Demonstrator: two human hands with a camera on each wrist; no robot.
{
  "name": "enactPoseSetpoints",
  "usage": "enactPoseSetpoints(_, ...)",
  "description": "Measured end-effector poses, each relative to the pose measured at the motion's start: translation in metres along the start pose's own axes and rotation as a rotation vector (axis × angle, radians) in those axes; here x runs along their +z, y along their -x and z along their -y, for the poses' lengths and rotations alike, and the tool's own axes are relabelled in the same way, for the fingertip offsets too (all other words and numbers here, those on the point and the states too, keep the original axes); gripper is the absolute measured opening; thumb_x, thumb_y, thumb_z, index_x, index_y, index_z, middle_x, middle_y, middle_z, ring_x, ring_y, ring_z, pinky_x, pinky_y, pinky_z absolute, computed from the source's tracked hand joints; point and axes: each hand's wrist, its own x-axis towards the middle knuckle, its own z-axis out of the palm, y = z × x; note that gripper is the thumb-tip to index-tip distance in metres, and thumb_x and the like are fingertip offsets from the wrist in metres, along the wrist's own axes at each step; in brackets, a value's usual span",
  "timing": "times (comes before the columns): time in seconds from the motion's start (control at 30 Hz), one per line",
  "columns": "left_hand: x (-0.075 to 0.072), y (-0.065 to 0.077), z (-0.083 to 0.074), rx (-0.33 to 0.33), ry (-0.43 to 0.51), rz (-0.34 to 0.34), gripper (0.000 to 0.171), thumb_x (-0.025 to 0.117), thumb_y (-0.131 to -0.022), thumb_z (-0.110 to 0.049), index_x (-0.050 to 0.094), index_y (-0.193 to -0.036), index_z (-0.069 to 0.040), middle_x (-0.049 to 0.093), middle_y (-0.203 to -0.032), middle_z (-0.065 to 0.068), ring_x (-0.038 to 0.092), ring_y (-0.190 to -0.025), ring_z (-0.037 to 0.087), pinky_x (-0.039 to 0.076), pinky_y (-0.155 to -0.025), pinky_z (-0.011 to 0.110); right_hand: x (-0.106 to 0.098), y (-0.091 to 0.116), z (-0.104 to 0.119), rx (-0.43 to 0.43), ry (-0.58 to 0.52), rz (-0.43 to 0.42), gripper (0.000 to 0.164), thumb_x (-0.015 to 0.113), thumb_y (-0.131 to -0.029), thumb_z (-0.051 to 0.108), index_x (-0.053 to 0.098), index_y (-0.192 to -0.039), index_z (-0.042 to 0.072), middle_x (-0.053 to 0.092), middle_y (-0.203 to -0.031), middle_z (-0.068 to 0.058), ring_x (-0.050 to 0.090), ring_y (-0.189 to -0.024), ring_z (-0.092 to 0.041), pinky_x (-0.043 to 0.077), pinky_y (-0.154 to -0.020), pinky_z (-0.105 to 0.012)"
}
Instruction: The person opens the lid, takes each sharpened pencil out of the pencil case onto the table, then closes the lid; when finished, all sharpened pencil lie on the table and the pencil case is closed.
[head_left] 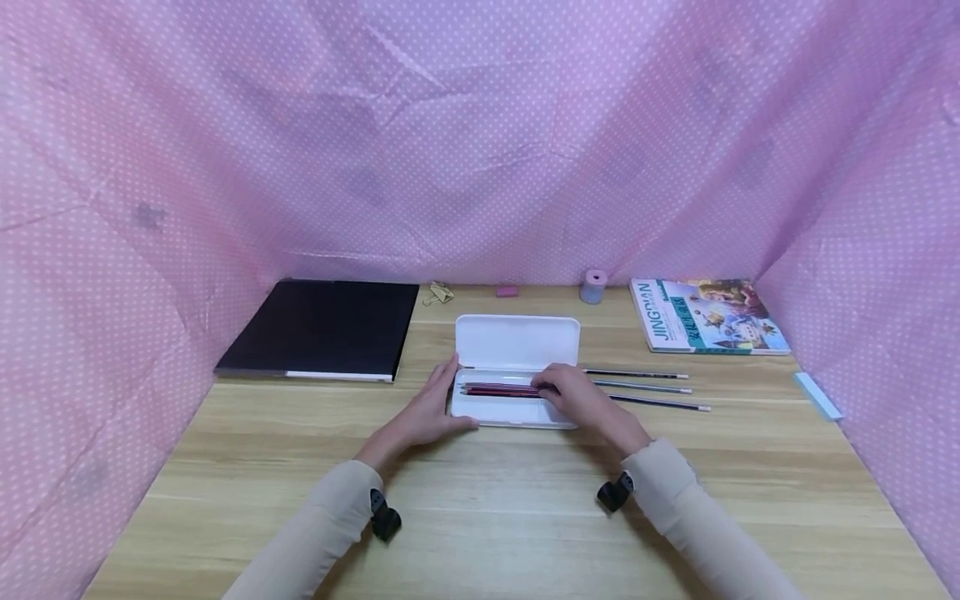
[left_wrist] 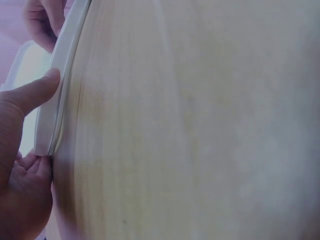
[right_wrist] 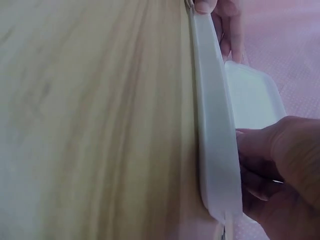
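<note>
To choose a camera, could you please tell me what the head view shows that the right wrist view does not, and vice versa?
Head only: slim dark-red pencils, a small pink rectangular block, a glossy multicoloured book.
Right wrist only: a close side-on look at the white rectangular case.
Both: that case, its raised lid, left hand, right hand, pink dotted cloth.
</note>
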Motion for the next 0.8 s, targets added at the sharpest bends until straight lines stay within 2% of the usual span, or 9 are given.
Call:
enactPoseSetpoints(0.2, 0.000, 0.000, -0.001, 0.008, -0.010, -0.002, 0.119, 0.074, -0.066, -0.057, -0.004, -0.149, -0.021, 0.023, -0.146, 0.005, 0.026, -0.131, 0.019, 0.025, -0.107, 0.040, -0.001, 0.001, -0.003, 0.029, -0.043, -0.025, 0.017, 0.062, -0.087, 0.005, 0.071, -0.095, 0.016, 0.064, -0.090, 0.006, 0.058, -0.084, -0.008, 0.049, -0.076, -0.028)
enactPoseSetpoints(0.47, 0.001, 0.001, 0.000, 0.014, -0.011, -0.009, 0.119, 0.074, -0.066, -0.057, -0.002, -0.149, -0.019, 0.022, -0.146, 0.005, 0.024, -0.133, 0.018, 0.024, -0.108, 0.039, -0.008, 0.004, -0.004, 0.000, -0.078, -0.004, 0.016, 0.061, -0.088, 0.006, 0.071, -0.096, 0.015, 0.064, -0.091, 0.006, 0.056, -0.083, -0.008, 0.049, -0.078, -0.030)
enactPoseSetpoints(0.63, 0.000, 0.001, 0.000, 0.011, -0.010, -0.007, 0.118, 0.073, -0.066, -0.059, -0.003, -0.149, -0.020, 0.022, -0.146, 0.005, 0.024, -0.133, 0.018, 0.024, -0.108, 0.040, -0.018, 0.015, -0.006, -0.010, -0.146, -0.057, 0.017, 0.060, -0.088, 0.006, 0.070, -0.097, 0.016, 0.064, -0.093, 0.006, 0.057, -0.086, -0.008, 0.048, -0.078, -0.032)
enactPoseSetpoints(0.8, -0.001, 0.001, -0.001, -0.005, -0.010, 0.005, 0.119, 0.072, -0.066, -0.059, -0.005, -0.149, -0.022, 0.021, -0.147, 0.003, 0.023, -0.133, 0.016, 0.023, -0.108, 0.038, -0.033, 0.035, -0.015, 0.056, -0.178, -0.081, 0.020, 0.059, -0.089, 0.008, 0.069, -0.101, 0.020, 0.064, -0.102, 0.006, 0.057, -0.093, -0.011, 0.049, -0.080, -0.034)
